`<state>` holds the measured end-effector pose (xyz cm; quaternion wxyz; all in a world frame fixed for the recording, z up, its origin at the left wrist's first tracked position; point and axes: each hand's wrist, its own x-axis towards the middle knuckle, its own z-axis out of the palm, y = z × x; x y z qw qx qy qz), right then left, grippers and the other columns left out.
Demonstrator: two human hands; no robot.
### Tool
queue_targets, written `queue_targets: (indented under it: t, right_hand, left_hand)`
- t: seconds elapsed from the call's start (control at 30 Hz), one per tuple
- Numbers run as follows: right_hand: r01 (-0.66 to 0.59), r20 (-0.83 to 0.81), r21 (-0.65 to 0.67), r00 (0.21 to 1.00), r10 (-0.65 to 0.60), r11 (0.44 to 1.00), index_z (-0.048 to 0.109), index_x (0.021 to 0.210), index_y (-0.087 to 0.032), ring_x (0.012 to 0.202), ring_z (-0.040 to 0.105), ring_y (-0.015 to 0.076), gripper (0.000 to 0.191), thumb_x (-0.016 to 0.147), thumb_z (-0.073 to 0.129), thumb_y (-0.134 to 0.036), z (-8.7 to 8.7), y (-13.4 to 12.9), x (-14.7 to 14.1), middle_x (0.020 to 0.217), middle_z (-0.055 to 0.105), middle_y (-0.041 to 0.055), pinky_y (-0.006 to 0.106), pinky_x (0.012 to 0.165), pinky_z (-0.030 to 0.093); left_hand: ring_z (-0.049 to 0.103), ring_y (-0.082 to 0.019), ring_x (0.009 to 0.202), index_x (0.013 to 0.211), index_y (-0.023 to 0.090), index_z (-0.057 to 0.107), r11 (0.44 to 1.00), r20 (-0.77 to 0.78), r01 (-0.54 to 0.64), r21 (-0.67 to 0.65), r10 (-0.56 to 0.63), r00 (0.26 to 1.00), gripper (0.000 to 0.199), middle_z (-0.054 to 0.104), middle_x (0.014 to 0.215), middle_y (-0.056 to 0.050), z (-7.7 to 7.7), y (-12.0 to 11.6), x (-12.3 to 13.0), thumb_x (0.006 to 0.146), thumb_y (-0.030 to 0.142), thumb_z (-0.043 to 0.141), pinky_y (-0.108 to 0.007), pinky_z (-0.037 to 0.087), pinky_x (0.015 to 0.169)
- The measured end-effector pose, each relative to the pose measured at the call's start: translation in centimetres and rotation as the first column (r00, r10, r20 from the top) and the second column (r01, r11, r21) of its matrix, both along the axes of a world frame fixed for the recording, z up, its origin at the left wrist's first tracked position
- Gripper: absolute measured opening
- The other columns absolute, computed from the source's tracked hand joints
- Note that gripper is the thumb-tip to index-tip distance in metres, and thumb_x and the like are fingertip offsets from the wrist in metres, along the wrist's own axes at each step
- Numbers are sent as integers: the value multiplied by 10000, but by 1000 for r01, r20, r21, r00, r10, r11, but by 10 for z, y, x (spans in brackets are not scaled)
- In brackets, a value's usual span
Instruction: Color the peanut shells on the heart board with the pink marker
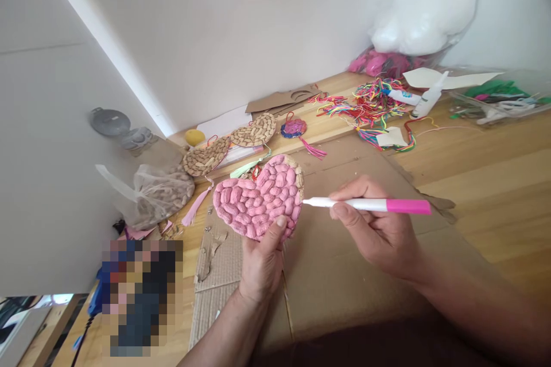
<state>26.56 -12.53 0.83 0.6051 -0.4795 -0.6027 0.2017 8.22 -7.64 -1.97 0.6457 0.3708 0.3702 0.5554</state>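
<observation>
My left hand (263,266) grips the lower edge of a heart-shaped piece (253,198) covered in peanut shells, its thumb on the front. Most shells are pink; a strip along the upper right edge is still tan. In my right hand (374,229) is a white marker with a pink end (408,206), pinched between thumb and fingers. The marker's tip touches or nearly touches the heart's right edge, just below the tan shells. Both hands are above a cardboard sheet (344,275).
Behind stand two tan shell pieces (253,131), a round tasselled ornament (293,128) and colourful threads (370,103). A glue bottle (430,96) and plastic tray (508,103) are at the right. A bag of peanut shells (159,192) lies left, near a lidded jar (142,140).
</observation>
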Motion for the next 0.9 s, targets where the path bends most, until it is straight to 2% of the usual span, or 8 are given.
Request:
queue_targets:
  t: [0.1,0.23,0.43,0.67,0.8,0.9]
  right_hand:
    - [2,39,-21,999,-1,1000,602,1000,-217,534,452,89,35,976,582,-232,-1,-1,-1,769,575,-12,250,478,352]
    - [32,40,-11,999,-32,999,603,1003,-213,543,465,92,40,977,581,-233,-2,-1,1,781,593,-6,254,498,363]
    - [-1,70,17,998,-1,1000,608,1011,-210,584,503,108,47,975,580,-222,-2,0,1,776,590,-4,255,527,400]
    - [48,62,28,997,-50,998,597,1010,-205,626,562,132,47,972,589,-230,0,0,0,792,619,19,261,510,408]
    - [5,117,59,993,-12,998,595,1005,-209,656,579,138,39,973,574,-201,1,0,0,800,618,18,271,556,444]
    - [29,182,126,982,-52,992,596,1007,-207,683,587,145,67,950,593,-171,0,1,0,821,631,24,288,615,472]
  left_hand:
    - [709,-245,992,1137,213,672,999,-14,-2,-47,1,1000,440,728,829,-41,-1,1,0,739,260,855,-423,509,995]
    - [690,-275,1096,1172,213,664,999,-52,-2,-32,1,999,479,748,900,-67,-4,0,-1,738,286,855,-457,469,1065]
    - [716,-262,1028,1090,198,693,999,-20,24,-35,-24,999,383,737,829,-49,-2,0,0,745,248,852,-425,517,1009]
    - [714,-239,1027,1259,266,643,1000,-5,6,-24,-6,1000,564,758,984,-52,1,0,1,738,204,852,-390,525,991]
    - [710,-258,1045,1134,220,692,999,-22,10,-40,-11,1000,428,758,934,-67,-1,0,0,738,228,855,-393,531,967]
    - [710,-273,1042,1006,196,708,998,-43,10,-63,-13,999,315,752,895,-71,-2,1,0,732,239,859,-386,552,904]
